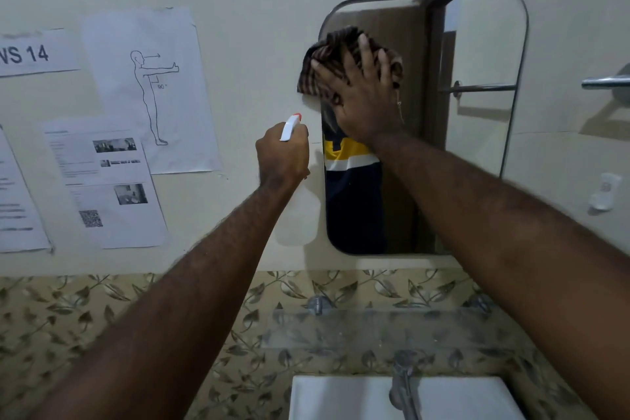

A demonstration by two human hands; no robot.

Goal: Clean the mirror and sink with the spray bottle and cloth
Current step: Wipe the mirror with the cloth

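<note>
A rounded rectangular mirror (477, 54) hangs on the cream wall. My right hand (361, 95) lies flat, fingers spread, pressing a brown striped cloth (335, 51) against the mirror's upper left edge. Left of the mirror, my left hand (281, 155) is closed around a white spray bottle (290, 128) with an orange nozzle tip; a pale bottle body shows faintly below the fist. The white sink (341, 399) sits at the bottom of the view, with a metal tap (404, 389) over it.
A glass shelf (375, 327) on metal brackets juts out between mirror and sink, over leaf-patterned tiles. Several printed paper sheets (150, 89) are taped to the wall at left. A metal handle (605, 82) and a white hook (605, 194) are at right.
</note>
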